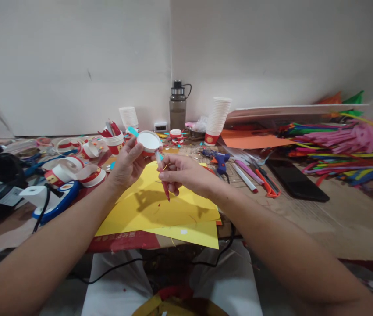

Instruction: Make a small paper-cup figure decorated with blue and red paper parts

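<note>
Left hand [129, 161] up over the far edge of the yellow paper [123, 219], grip clamped on a shallow white-and-red cup piece [149, 142], thumb against its side; next along, a slim red pen [166, 189] slants above the paper, upper end right at the cup piece, and the right hand [188, 173] has its grip pinched tight around it

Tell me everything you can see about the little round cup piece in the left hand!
The cup piece looks like the short bottom of a paper cup: a round white face with a raised rim, and some red side below. Turquoise bits show at its upper left and lower right. The left hand holds it tilted, white face towards us, above the yellow paper. The right hand holds a red pen, its pale end close by; I can't tell if they touch.
</note>
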`<move>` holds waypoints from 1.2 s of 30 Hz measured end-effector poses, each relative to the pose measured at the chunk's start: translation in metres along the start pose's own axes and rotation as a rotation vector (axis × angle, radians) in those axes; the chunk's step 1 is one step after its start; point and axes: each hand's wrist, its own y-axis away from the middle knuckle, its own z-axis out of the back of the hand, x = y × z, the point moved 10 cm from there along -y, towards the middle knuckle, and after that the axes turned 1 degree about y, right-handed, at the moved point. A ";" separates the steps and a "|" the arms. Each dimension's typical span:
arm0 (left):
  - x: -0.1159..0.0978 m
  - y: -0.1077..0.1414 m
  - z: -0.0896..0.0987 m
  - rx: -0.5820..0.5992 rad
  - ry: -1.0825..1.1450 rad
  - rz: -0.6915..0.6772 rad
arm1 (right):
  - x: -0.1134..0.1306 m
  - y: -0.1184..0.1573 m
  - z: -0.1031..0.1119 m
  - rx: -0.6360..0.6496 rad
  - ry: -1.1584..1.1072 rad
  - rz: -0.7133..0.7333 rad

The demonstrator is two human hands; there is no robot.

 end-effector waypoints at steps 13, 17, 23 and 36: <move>0.000 0.001 -0.002 -0.004 0.022 -0.001 | -0.004 0.001 -0.006 -0.014 -0.062 -0.065; 0.002 0.001 -0.001 -0.002 0.006 0.007 | -0.005 0.001 -0.006 -0.023 -0.074 -0.070; 0.004 0.001 0.000 0.001 -0.004 0.017 | -0.005 0.001 -0.006 -0.030 -0.079 -0.058; 0.004 0.003 -0.002 -0.011 0.007 0.021 | -0.002 0.003 -0.011 -0.024 -0.127 -0.031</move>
